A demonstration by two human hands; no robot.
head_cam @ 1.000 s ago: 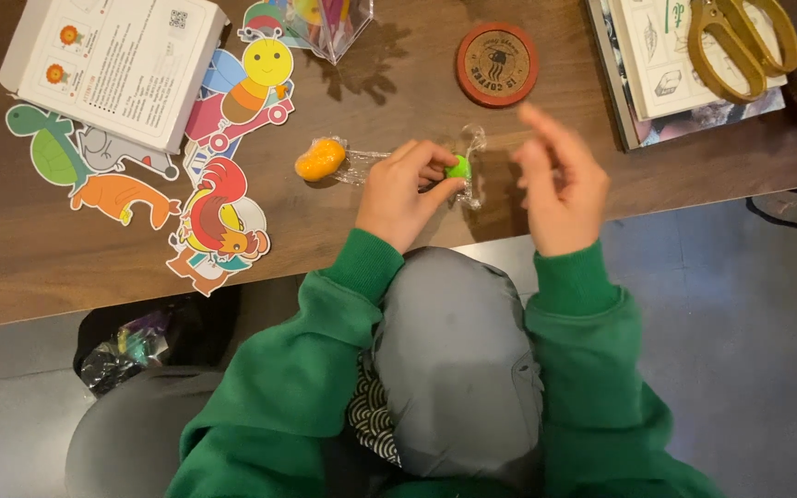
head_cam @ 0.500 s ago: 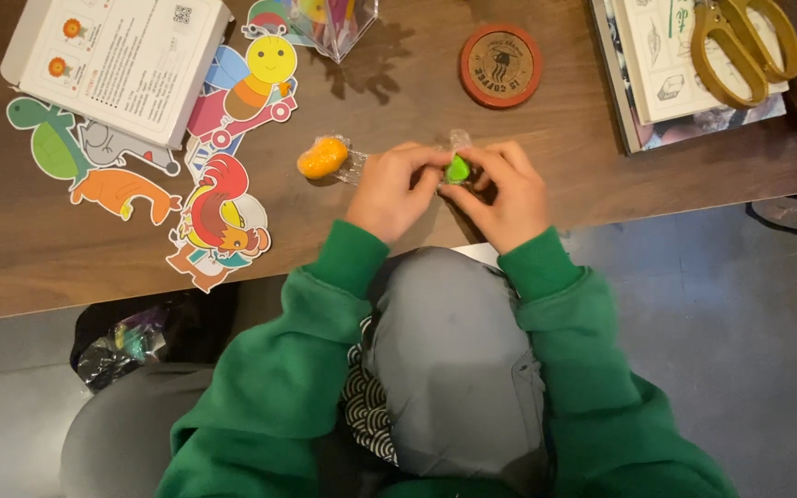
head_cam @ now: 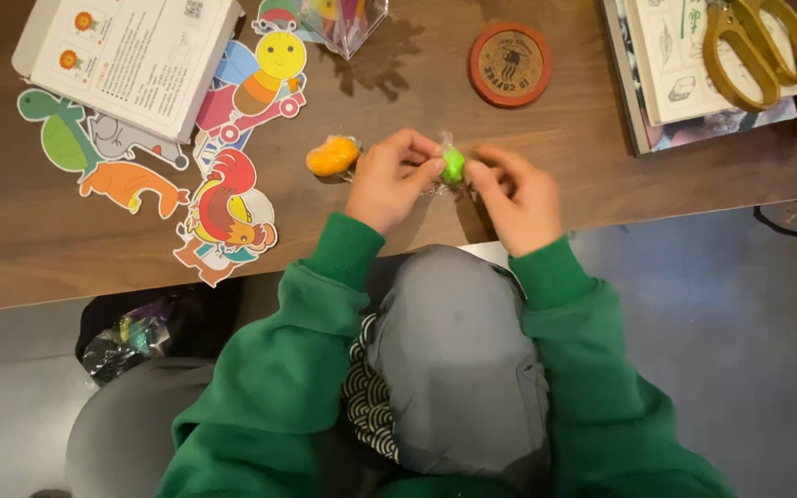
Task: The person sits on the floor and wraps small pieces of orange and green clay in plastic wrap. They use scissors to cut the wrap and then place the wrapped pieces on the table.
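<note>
A small green lump in a clear crinkly wrapper (head_cam: 453, 166) is held just above the brown wooden table (head_cam: 601, 175). My left hand (head_cam: 387, 182) pinches its left side and my right hand (head_cam: 520, 198) pinches its right side, fingertips nearly meeting around it. An orange lump in a similar clear wrapper (head_cam: 332, 155) lies on the table just left of my left hand, not touched. Both arms wear green sleeves.
Colourful animal paper cutouts (head_cam: 228, 207) lie at the left beside a white printed box (head_cam: 131, 57). A round brown coaster (head_cam: 509, 65), a clear packet (head_cam: 343, 18), and yellow scissors (head_cam: 756, 48) on a book (head_cam: 694, 120) sit farther back. A dark bag (head_cam: 145, 332) is on the floor.
My right hand, lifted off to the right a second ago, has come back left onto the green lump. Both hands now grip it together.
</note>
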